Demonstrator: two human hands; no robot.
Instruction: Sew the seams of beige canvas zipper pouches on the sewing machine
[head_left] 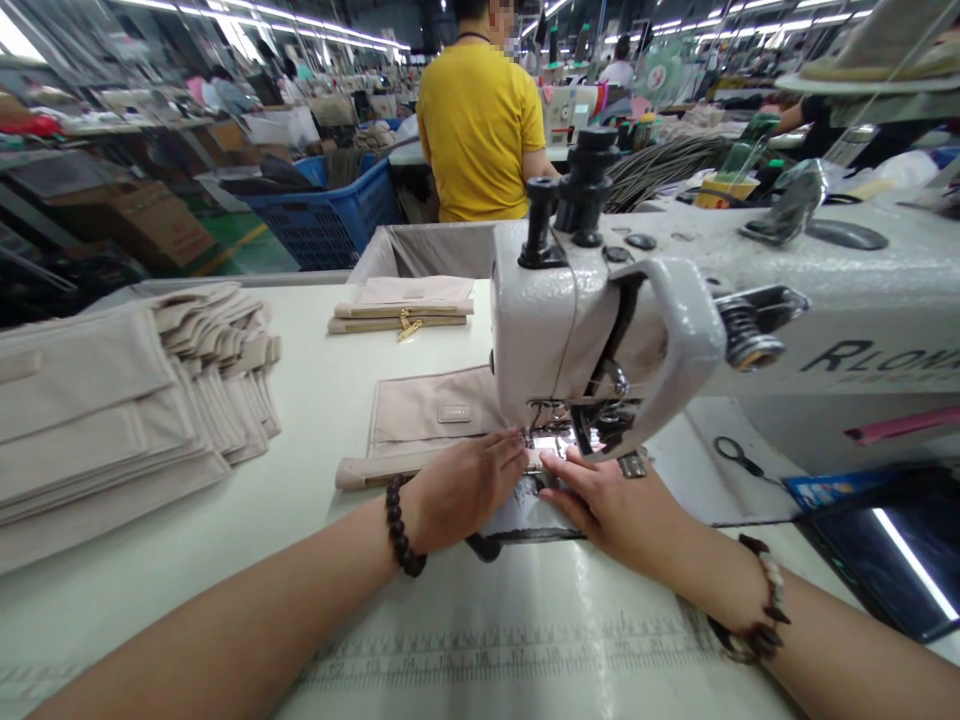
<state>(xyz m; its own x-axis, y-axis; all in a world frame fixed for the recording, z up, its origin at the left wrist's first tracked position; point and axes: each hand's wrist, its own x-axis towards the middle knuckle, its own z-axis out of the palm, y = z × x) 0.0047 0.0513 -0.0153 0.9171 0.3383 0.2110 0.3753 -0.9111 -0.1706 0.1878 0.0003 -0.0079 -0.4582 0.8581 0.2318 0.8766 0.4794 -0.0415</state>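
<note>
A beige fabric panel (409, 405) with a small rectangular label lies partly under the head of a white sewing machine (540, 310). Along its near edge runs a folded beige strip (360, 474) with a zipper edge showing. My left hand (469, 485) rests flat on the strip, fingertips just left of the lit needle area. On the other side, my right hand (626, 505) has its fingers stretched toward the same spot, touching the strip's end, thumb apart. The needle and the exact stitching point are hidden by the machine head and fingers.
Stacked beige fabric pieces (82, 400) lie at left. Behind the panel is a beige piece with gold zipper pulls (409, 325). Small scissors (739, 457) and a dark-screened device (892, 550) are at right. A ruler scale (480, 660) marks the table's front. A person in yellow (484, 130) is ahead.
</note>
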